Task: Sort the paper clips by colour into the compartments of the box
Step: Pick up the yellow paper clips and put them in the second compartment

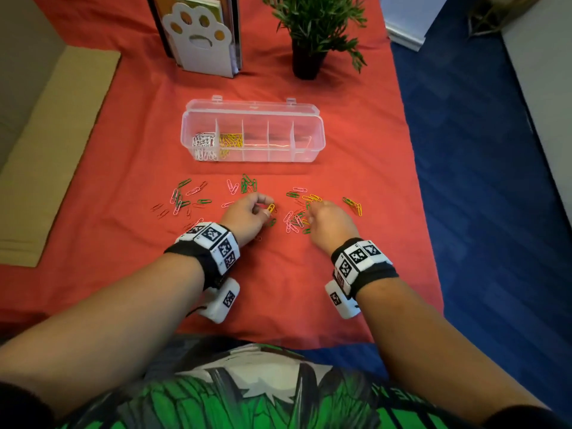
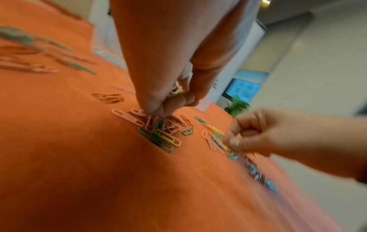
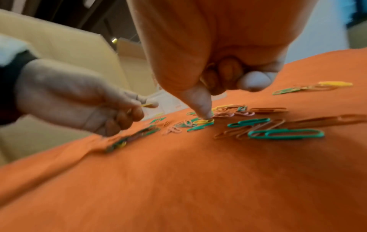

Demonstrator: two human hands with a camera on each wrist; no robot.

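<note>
Loose paper clips (image 1: 247, 184) scattered in green, pink, red and yellow across the red cloth (image 1: 356, 144) on the counter, in clusters near both hands and out to the left. One yellow clip (image 1: 270, 208) pinched in the left hand (image 1: 247, 216), between thumb and forefinger, other fingers curled; grip closed on that clip, held just above the cloth. Right hand (image 1: 329, 222) lowered over a mixed cluster, fingers curled in, one fingertip (image 3: 205, 115) pressed down on a yellow clip on the cloth (image 3: 203, 121); something thin and yellowish tucked in the curled fingers in the right wrist view, too blurred to name, so cannot tell whether this grip holds anything. Large green clip (image 3: 286, 133) lying flat close to the right wrist camera, beside several red ones.

Beyond the scatter, clear plastic box (image 1: 312, 150) standing open, lid tipped back, divided into a row of compartments. White clips (image 1: 202, 144) heaped in the leftmost compartment, yellow clips in the box (image 1: 230, 142) in the next one; contents of the remaining compartments hard to make out against the red showing through.

Farther back, a white paw-shaped bookend (image 1: 198, 35) with books behind it, and a potted plant (image 1: 312, 29) in a dark pot. Blue floor (image 1: 479, 181) to the right of the counter.
</note>
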